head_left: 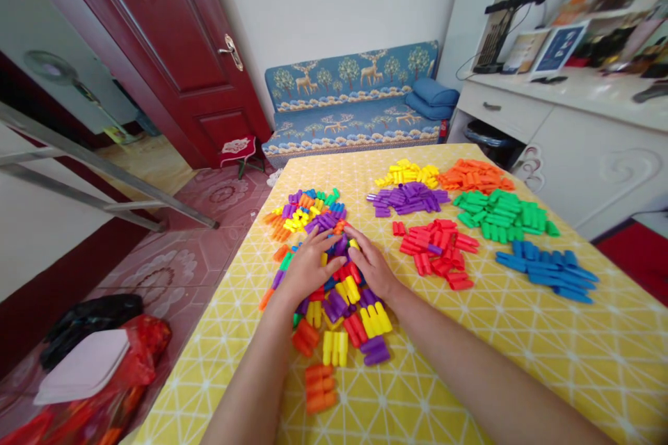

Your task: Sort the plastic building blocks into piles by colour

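Yellow patterned tablecloth point(449, 389), lower frame. On it, at frame centre, I note a mixed heap of coloured pieces point(351, 290); left hand point(312, 263) and right hand point(371, 264) over it, fingers loosely parted; any grip, I cannot tell. Red pile point(435, 247), centre-right; blue sofa point(339, 118), upper centre.

The head camera looks forward and down over the table point(376, 403).

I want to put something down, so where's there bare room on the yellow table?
Bare tablecloth lies between the right forearm and the blue pile, and at the far end, left of the yellow pile. It's crowded in the mixed pile around the left hand and right hand.
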Demonstrator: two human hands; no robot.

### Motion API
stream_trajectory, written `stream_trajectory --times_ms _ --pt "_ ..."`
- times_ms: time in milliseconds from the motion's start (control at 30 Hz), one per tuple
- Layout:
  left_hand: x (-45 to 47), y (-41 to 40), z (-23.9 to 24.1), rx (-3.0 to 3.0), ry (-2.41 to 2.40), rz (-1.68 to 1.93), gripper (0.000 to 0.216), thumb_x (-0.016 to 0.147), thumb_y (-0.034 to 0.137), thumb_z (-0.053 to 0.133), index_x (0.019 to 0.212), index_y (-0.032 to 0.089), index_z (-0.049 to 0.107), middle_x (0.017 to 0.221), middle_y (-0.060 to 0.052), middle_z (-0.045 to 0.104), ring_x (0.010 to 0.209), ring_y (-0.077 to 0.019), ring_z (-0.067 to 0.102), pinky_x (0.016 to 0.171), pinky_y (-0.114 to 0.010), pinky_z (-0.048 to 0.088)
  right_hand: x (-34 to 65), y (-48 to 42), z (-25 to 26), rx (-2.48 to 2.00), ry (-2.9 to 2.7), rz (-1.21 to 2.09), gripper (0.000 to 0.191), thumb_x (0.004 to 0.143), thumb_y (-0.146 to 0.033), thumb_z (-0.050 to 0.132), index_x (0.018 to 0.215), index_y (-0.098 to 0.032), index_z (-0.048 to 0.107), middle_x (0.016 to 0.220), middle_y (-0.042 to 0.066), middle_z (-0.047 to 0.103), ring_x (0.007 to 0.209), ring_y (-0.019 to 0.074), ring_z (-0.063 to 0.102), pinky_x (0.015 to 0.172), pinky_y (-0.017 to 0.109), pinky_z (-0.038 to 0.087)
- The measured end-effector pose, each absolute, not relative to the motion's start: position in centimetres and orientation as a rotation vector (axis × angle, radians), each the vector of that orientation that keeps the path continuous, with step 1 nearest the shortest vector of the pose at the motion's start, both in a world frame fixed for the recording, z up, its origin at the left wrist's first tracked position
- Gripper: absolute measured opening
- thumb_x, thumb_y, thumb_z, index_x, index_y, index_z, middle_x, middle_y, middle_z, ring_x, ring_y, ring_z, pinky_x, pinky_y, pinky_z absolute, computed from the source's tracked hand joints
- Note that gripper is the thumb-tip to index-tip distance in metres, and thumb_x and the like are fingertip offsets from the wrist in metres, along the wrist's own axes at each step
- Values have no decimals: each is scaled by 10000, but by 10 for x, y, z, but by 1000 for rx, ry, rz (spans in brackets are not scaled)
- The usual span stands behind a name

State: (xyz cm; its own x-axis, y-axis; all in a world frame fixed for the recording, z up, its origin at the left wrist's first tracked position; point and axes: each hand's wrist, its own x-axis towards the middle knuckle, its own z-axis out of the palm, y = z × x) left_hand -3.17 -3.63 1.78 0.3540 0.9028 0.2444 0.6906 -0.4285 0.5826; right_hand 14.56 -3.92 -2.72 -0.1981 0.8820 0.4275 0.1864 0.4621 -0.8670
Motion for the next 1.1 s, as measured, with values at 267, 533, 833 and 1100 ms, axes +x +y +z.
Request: stream_trajectory --times_ms 267,533,833,1100 --pt "-83 -17 14 1386 1494 1501 465 755 456 680 1046 94 697 1052 -142 722 1045 -279 657 971 -413 487 146 -32 -29 -1076 -1448 704 268 917 -365 459 974 -207 668 1000 69 686 996 205 622 917 367 477" --pt "-109 -18 -18 1250 1327 1353 549 804 477 626 1256 167 594 1298 -129 604 1231 -264 547 1057 -428 417 143 -22 -41 -1208 -1722 541 548 842 -326 570 1373 -242 464 1435 93 454 1334 252 399 1113 478 298" --pt "-79 -26 -6 1967 1390 1018 353 809 402 640 1095 206 709 1293 -101 601 1206 -264 552 1071 -426 396 143 -22 -30 -971 -1893 639 217 896 -324 531 1024 -237 684 1147 60 617 1113 193 561 996 377 418" --pt "-69 -31 2 2304 1392 908 330 826 384 633 1130 267 685 1212 -53 655 1171 -253 554 1054 -435 385 143 -22 -33 -1033 -1881 625 405 839 -263 585 1241 -219 581 1213 79 624 1128 231 553 997 421 401"
